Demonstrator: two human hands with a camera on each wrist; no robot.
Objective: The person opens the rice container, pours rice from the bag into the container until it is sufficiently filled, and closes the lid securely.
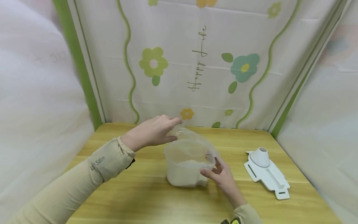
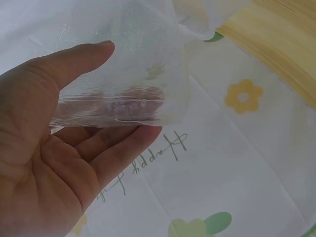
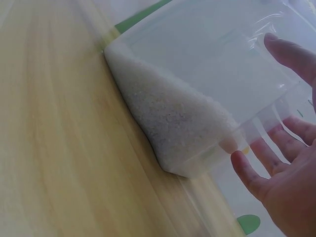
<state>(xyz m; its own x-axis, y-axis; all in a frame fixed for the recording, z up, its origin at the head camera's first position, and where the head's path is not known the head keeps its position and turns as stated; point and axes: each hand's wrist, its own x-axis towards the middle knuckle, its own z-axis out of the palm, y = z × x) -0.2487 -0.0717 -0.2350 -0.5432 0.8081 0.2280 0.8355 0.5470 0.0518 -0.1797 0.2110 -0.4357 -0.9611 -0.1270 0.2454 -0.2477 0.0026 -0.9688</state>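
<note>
A translucent plastic container (image 1: 179, 175) stands on the wooden table, with white grains that look like rice (image 3: 165, 111) inside. Over its back rim my left hand (image 1: 155, 130) holds up a clear plastic bag (image 1: 188, 134) by one end. In the left wrist view, the thumb lies on the near side of the bag (image 2: 133, 69) and the fingers on the far side. My right hand (image 1: 223, 179) grips the container's right corner, thumb at the front and fingers round the side. Whether those fingers also hold the bag's edge, I cannot tell.
To the right on the table (image 1: 134, 199) lies a flat white plastic piece (image 1: 272, 179) with a cone-shaped spout and slotted tabs. A flowered curtain (image 1: 173, 77) hangs behind the table, and pale cloth walls (image 1: 39, 102) close in both sides.
</note>
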